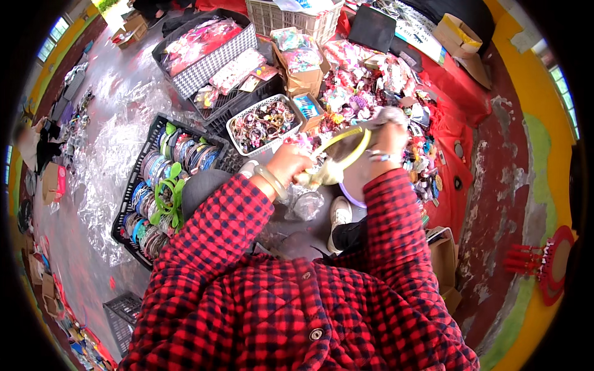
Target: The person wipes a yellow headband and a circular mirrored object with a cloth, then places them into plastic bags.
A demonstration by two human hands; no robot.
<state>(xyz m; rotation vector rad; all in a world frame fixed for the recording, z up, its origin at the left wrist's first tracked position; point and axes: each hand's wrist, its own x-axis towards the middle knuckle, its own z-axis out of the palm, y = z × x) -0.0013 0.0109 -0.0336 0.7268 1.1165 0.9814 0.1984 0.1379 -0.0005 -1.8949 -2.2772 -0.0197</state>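
Note:
Between my hands is a pale yellow headband with a knotted fabric bow. My left hand, a pale bangle on its wrist, is closed on the headband beside the bow. My right hand is at the far side of the band's curve, smeared by motion. A blurred greyish-pink patch shows at its fingers; I cannot make out what it is or whether it is held. Below the headband sits a purple-rimmed basin, partly hidden by my right sleeve. A clear plastic bag lies near my shoes.
To the left, a black crate holds rows of headbands, some green. Ahead are a white basket of hair ties, a houndstooth-patterned bin and a cardboard box of bagged goods. Mixed hair accessories are heaped on red cloth.

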